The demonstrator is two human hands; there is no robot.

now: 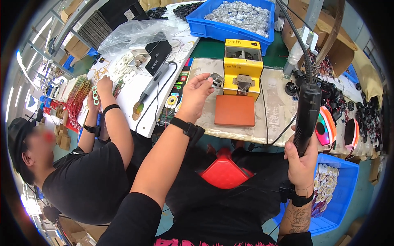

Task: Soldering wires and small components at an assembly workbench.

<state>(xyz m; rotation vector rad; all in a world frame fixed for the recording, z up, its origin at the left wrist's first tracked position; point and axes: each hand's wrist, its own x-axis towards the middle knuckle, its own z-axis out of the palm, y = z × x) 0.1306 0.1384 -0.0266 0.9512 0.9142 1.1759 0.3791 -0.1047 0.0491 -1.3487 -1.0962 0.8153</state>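
Observation:
My left hand (198, 93) pinches a small round silvery metal part (216, 80) between thumb and fingertips, just left of a yellow bench machine (243, 64). A metal fixture (244, 83) sits on the front of that machine. Right below it lies a flat orange-brown block (234, 110) near the table's front edge. On the right, my right hand (302, 160) is wrapped round the lower part of a black electric screwdriver (308, 112), which stands upright with its cable running up. The screwdriver's lower end is hidden by my hand.
A blue crate (230, 29) of silvery parts stands behind the machine. Lower right is a blue bin (349, 184) with white round parts. Black parts and colourful lit pieces (325, 126) crowd the right. At left, a co-worker (84, 180) holds joined white-green rings (95, 95).

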